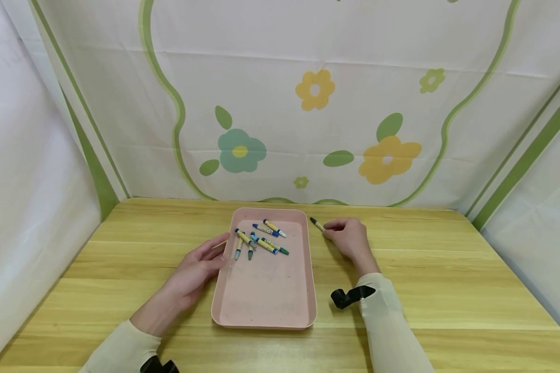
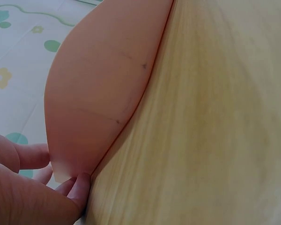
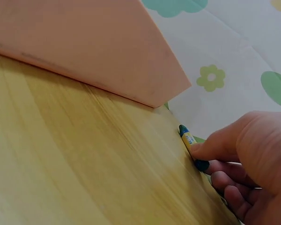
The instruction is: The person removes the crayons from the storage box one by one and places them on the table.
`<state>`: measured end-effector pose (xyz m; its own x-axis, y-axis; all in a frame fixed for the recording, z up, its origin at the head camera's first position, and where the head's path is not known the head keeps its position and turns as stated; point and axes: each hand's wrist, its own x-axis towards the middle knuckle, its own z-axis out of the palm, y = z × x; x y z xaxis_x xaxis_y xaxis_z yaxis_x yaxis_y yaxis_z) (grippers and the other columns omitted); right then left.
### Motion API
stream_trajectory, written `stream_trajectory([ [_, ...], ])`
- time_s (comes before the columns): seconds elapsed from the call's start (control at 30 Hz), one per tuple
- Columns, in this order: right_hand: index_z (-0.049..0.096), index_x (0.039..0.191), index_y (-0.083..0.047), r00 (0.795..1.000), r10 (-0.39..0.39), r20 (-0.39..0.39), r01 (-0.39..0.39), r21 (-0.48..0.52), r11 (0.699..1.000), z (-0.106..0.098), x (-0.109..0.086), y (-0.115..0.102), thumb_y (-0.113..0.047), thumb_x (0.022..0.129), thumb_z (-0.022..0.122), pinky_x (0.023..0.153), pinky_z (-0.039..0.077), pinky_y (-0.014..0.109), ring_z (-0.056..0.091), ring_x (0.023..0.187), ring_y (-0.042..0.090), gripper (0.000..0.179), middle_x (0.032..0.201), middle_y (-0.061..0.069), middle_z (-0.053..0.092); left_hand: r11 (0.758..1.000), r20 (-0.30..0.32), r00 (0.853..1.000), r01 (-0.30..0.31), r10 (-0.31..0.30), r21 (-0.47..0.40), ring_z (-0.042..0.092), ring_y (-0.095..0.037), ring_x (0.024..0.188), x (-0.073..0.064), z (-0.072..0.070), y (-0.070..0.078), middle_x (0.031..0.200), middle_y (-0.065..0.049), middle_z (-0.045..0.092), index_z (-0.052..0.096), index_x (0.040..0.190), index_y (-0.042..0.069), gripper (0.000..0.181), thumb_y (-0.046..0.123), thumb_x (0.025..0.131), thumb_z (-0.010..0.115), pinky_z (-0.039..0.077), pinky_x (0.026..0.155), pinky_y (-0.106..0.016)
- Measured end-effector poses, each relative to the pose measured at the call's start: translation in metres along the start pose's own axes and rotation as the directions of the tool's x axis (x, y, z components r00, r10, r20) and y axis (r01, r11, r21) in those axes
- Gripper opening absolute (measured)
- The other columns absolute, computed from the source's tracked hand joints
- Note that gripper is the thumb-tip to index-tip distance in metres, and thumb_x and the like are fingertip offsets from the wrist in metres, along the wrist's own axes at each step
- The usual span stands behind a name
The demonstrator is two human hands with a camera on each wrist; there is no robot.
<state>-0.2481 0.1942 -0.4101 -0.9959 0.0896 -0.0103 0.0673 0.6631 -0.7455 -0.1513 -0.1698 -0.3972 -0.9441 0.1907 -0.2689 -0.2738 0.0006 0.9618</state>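
A pink tray [image 1: 266, 305] lies on the wooden table, with several crayons [image 1: 267, 245] in yellow wrappers loosely scattered in its far half. Against the tray's left side rests my left hand [image 1: 193, 274], its fingers loosely extended. The left wrist view shows those fingertips [image 2: 82, 187] touching the tray's outer wall [image 2: 98, 93] near the table. Right of the tray's far corner, my right hand [image 1: 350, 241] pinches a dark green crayon [image 1: 317, 224] between thumb and fingers. In the right wrist view this crayon [image 3: 188, 138] lies low, close to the tabletop; whether it touches is unclear.
The wooden table [image 1: 448, 290] stretches out on both sides of the tray. A white curtain with printed flowers [image 1: 280, 103] rises along the table's back edge, and white fabric hangs at left and right. Each wrist bears a black strap mount [image 1: 352, 296].
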Motion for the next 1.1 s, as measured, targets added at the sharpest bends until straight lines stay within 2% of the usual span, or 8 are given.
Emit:
stream_trajectory([
  [0.43, 0.084, 0.113, -0.015, 0.998, -0.037, 0.052, 0.038, -0.029, 0.999, -0.002, 0.002, -0.002, -0.027, 0.093, 0.080, 0.101, 0.055, 0.046, 0.070, 0.118, 0.031, 0.023, 0.118, 0.009, 0.081, 1.000, -0.010, 1.000, 0.000, 0.000, 0.002, 0.040, -0.033, 0.156, -0.001, -0.001, 0.001, 0.174, -0.016, 0.031, 0.034, 0.167, 0.018, 0.059, 0.010, 0.111, 0.051, 0.046, 0.115, -0.030],
  [0.63, 0.084, 0.113, -0.015, 0.998, -0.029, 0.058, 0.030, -0.019, 0.999, -0.003, 0.002, -0.003, -0.028, 0.093, 0.081, 0.103, 0.054, 0.047, 0.070, 0.119, 0.031, 0.025, 0.119, 0.009, 0.081, 1.000, -0.007, 1.000, 0.001, -0.001, 0.004, 0.040, -0.033, 0.156, -0.001, -0.001, 0.001, 0.174, -0.016, 0.031, 0.034, 0.167, 0.018, 0.059, 0.010, 0.111, 0.050, 0.046, 0.115, -0.030],
  [0.83, 0.082, 0.117, -0.013, 0.999, -0.009, 0.041, 0.008, 0.030, 1.000, -0.006, 0.001, -0.006, -0.029, 0.093, 0.081, 0.101, 0.054, 0.043, 0.070, 0.118, 0.030, 0.029, 0.121, 0.010, 0.080, 1.000, 0.000, 1.000, -0.004, 0.004, -0.003, 0.040, -0.032, 0.156, 0.000, -0.001, 0.000, 0.174, -0.016, 0.031, 0.034, 0.167, 0.017, 0.059, 0.009, 0.110, 0.051, 0.047, 0.111, -0.027],
  [1.1, 0.079, 0.124, -0.009, 0.999, -0.047, -0.003, 0.047, 0.117, 0.992, -0.011, 0.000, -0.011, -0.026, 0.098, 0.076, 0.091, 0.053, 0.031, 0.071, 0.117, 0.029, 0.032, 0.122, 0.013, 0.079, 1.000, 0.002, 1.000, -0.011, 0.011, -0.014, 0.040, -0.034, 0.155, 0.002, 0.001, -0.001, 0.173, -0.018, 0.032, 0.036, 0.166, 0.016, 0.060, 0.009, 0.109, 0.053, 0.050, 0.104, -0.021],
])
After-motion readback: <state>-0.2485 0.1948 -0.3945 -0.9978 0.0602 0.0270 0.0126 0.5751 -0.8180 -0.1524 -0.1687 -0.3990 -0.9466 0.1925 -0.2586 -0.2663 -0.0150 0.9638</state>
